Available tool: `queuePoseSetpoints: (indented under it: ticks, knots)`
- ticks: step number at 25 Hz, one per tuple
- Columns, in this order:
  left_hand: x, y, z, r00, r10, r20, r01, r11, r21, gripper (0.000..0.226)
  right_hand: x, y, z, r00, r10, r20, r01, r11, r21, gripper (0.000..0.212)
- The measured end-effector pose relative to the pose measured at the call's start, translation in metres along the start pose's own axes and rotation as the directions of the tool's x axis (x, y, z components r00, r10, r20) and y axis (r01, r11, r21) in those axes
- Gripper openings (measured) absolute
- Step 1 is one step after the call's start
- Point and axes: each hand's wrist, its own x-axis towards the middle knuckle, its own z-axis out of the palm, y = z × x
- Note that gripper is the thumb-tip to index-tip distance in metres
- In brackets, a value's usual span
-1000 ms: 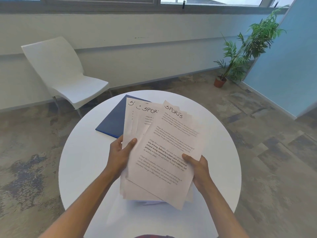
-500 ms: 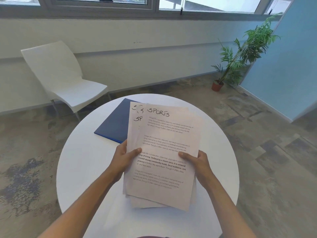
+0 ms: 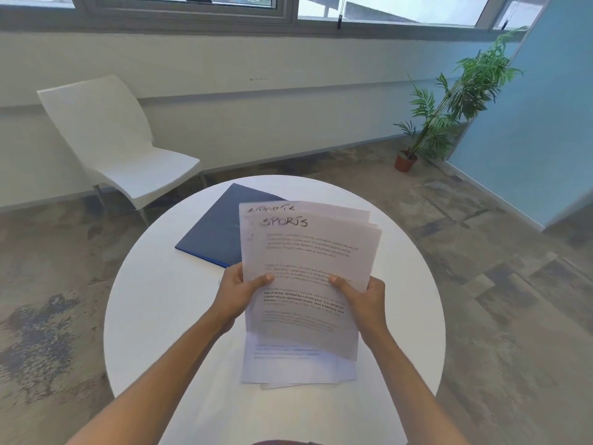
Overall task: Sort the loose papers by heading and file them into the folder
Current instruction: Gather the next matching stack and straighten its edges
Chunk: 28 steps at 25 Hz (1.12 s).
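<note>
Hidden: the near right part of the folder [image 3: 218,232] lies behind the held papers [image 3: 308,271]; the papers cover both palms and most fingers, leaving only the thumbs and backs of the hands on show.
Cut off: both forearms run out of the bottom edge; the window [image 3: 199,8] is cropped at the top.
Hard to read: the top sheet's heading reads "SPORTS"; the sheet behind shows a similar, half-covered heading; the body text is blurred.
Sheet count: at least three staggered top edges show in the held papers; the exact number cannot be told.
Pile: a second lot of sheets [image 3: 288,367] lies flat on the table [image 3: 154,316] under the held papers, its count unclear.
Left hand [image 3: 237,290]: closed on the left edge of the papers, thumb on the front.
Right hand [image 3: 365,297]: closed on the right edge, thumb on the front.
Papers: held up above the table's middle, tilted away from the person.
Folder: one, dark blue, shut, flat on the far side of the table.
Table: one, round, white.
Chair [image 3: 118,146]: one, white, on the floor at far left, apart from the table.
Plant [image 3: 449,104]: one, in a red-brown pot by the blue wall [image 3: 545,123], far right.
In the way: the held papers block the view of the table's middle and part of the pile.
</note>
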Motion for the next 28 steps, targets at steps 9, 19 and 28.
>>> queuePoseSetpoints:
  ticks: [9, 19, 28]
  knots:
    - [-0.001, -0.001, 0.012, 0.999, 0.038, 0.014, -0.038, 0.999, 0.008, 0.031, -0.009, -0.001, 0.002, 0.997, -0.072, -0.002, 0.072, 0.997, -0.041, 0.025]
    - [0.005, 0.02, 0.019, 0.994, 0.088, 0.063, -0.096, 0.986, 0.135, 0.032, -0.009, -0.025, -0.004, 0.984, -0.176, -0.001, 0.176, 0.983, -0.057, 0.023]
    - [0.011, 0.033, 0.03, 0.986, 0.13, 0.109, -0.143, 0.982, 0.126, 0.024, -0.006, -0.036, -0.017, 0.98, -0.199, -0.002, 0.199, 0.979, -0.05, 0.018]
